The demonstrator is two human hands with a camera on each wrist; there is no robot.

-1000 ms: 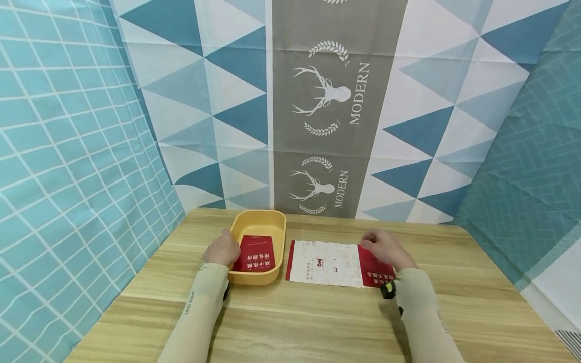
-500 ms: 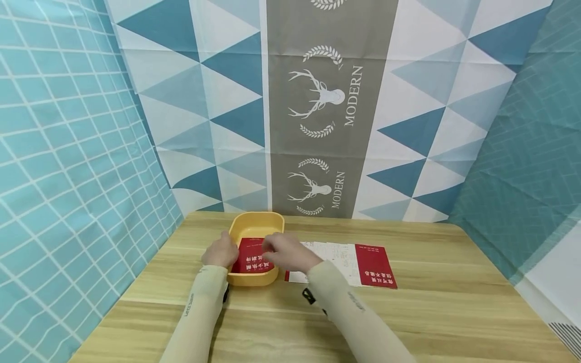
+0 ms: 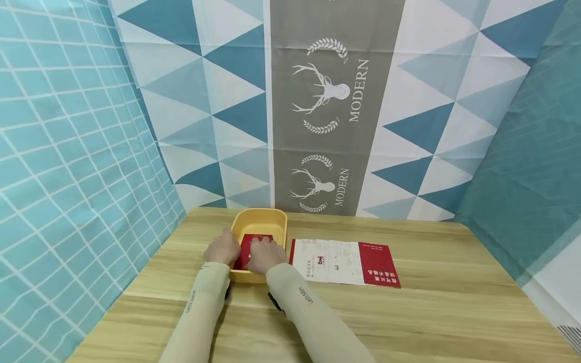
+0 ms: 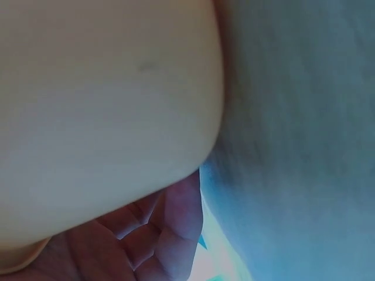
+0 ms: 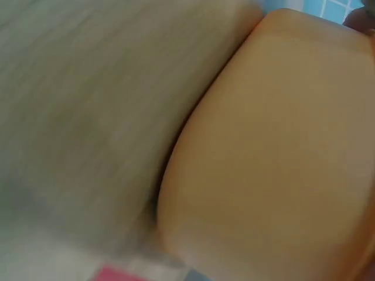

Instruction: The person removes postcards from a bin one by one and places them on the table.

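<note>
The left hand [image 3: 222, 247] holds the left rim of a yellow plastic tray [image 3: 258, 224], and its fingers lie along the outer wall in the left wrist view. Inside the tray is a red card [image 3: 244, 252] with white writing, partly covered by the right hand [image 3: 267, 254]. The fingers of the right hand reach over the tray's right rim and rest over the card. In the right wrist view the tray's outer wall [image 5: 269, 146] fills most of the picture and hides the fingertips.
Right of the tray, overlapping white printed cards [image 3: 327, 262] lie in a row on the wooden table [image 3: 436, 312], with a red card [image 3: 380, 264] at the row's right end. A patterned cloth [image 3: 317, 126] hangs behind the table.
The right hand has moved left from the red card at the row's right end into the tray, over the red card there. The left hand stays on the tray's rim.
</note>
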